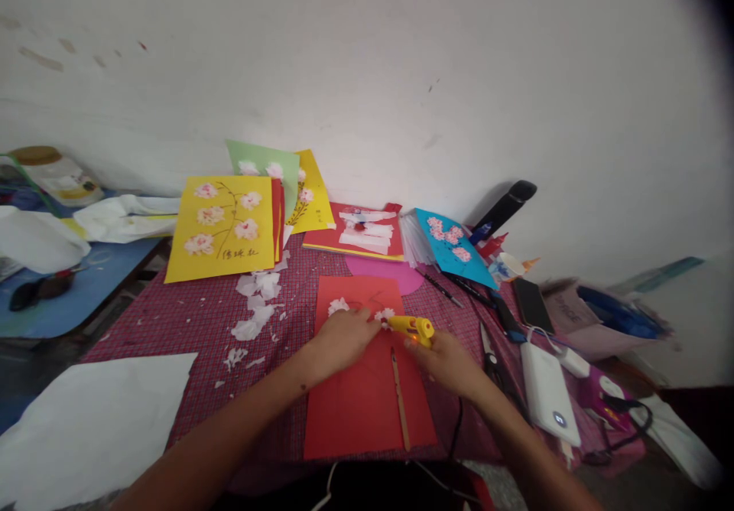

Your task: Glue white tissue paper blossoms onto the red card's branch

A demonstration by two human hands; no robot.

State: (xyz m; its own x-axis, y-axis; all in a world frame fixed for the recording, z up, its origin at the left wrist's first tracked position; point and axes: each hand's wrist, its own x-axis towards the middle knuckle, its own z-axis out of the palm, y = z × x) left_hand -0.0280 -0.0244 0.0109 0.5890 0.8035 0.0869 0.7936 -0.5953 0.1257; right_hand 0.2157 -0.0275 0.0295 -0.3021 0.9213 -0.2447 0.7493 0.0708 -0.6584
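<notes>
My right hand (444, 358) is wrapped round the grip of a yellow hot glue gun (410, 326), with a small orange light glowing on it. The gun's nozzle points left at a pink-white paper flower (383, 315) on a red sheet (358, 411). Lying across the same sheet, my left hand (347, 336) has its fingers stretched toward that flower. Another paper flower (338, 306) sits just beyond the left hand. Thin drawn lines show on the upper part of the sheet, and a brown stick-like tool (400, 400) rests lower down.
Torn white tissue (252, 320) lies to the left. Flower cards, one yellow (221, 224) and one blue (456, 243), lean at the back. On the right are scissors (490, 354), a black phone (532, 304) and a white power bank (550, 392). A cord hangs below the right hand.
</notes>
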